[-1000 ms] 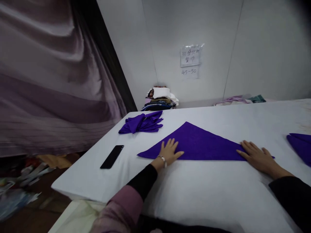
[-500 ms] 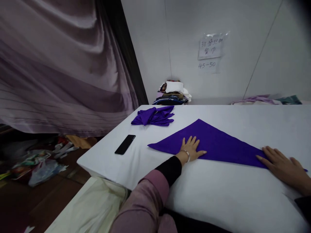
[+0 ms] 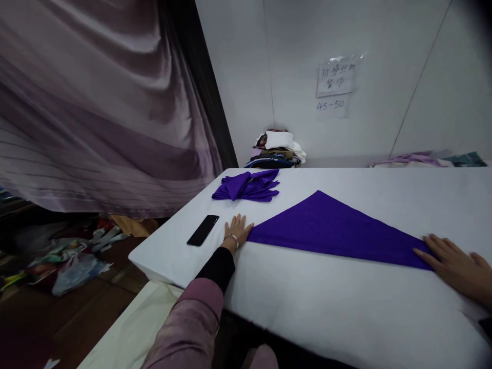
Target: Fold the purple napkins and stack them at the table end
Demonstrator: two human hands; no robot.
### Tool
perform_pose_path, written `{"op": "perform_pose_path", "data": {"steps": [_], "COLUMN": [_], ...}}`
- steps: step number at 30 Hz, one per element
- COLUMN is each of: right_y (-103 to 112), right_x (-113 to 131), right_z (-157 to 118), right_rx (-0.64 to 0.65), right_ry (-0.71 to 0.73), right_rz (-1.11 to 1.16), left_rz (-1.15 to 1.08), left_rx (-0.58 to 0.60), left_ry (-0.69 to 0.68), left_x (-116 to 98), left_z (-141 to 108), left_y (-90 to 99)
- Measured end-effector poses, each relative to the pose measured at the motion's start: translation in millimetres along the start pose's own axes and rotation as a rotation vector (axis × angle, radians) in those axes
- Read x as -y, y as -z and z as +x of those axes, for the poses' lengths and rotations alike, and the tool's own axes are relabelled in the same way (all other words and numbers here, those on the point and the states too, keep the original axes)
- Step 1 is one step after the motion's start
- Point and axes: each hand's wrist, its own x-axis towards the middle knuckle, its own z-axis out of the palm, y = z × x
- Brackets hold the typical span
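Note:
A purple cloth napkin (image 3: 334, 228) lies flat on the white-covered table, folded into a wide triangle with its peak pointing away from me. My left hand (image 3: 237, 230) rests flat over its left corner, fingers spread, covering the tip. On the right corner lies my right hand (image 3: 457, 264), also flat with the fingers stretched out and the thumb apart. Both hands press on the cloth without gripping it. The long folded edge runs along the near side between them.
A black phone (image 3: 203, 230) lies left of my left hand. Behind it sits a bunched pile of purple cloths (image 3: 246, 186). Folded clothes (image 3: 274, 148) are stacked beyond the table's far edge. A draped curtain (image 3: 115, 113) hangs at the left.
My left hand has slid left along the near edge, from the middle of the napkin to its left corner. My right hand stays on the right corner. The view has shifted slightly.

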Motion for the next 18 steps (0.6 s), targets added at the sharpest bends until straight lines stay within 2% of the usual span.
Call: {"op": "perform_pose_path", "data": {"steps": [3,6,10,12,15,18], "right_y": [2,7,15,22,37,47], "right_x": [9,31,61,71,86,117], "right_z": [2,4,5,6,14,33], "right_rx": [-0.062,-0.007,0.037,0.079,0.192,0.213], "right_ry": [-0.083,-0.180,-0.267,-0.280,-0.328,-0.371], "right_rz": [-0.224,-0.333,-0.393,-0.396,-0.405,-0.405], "left_rz": [-0.006,-0.017,-0.043,-0.050,-0.049,-0.044], "left_rx": [-0.011,-0.041,-0.047,-0.016,0.035,0.041], "left_ry": [0.035,0.016,-0.220,-0.303,-0.328,-0.332], "left_x": [-7,-34,-80,-95,-100,-95], "left_z": [2,4,4,3,4,7], "left_y": [0.3,-0.9,-7.9,-12.6,-18.4,-21.7]}}
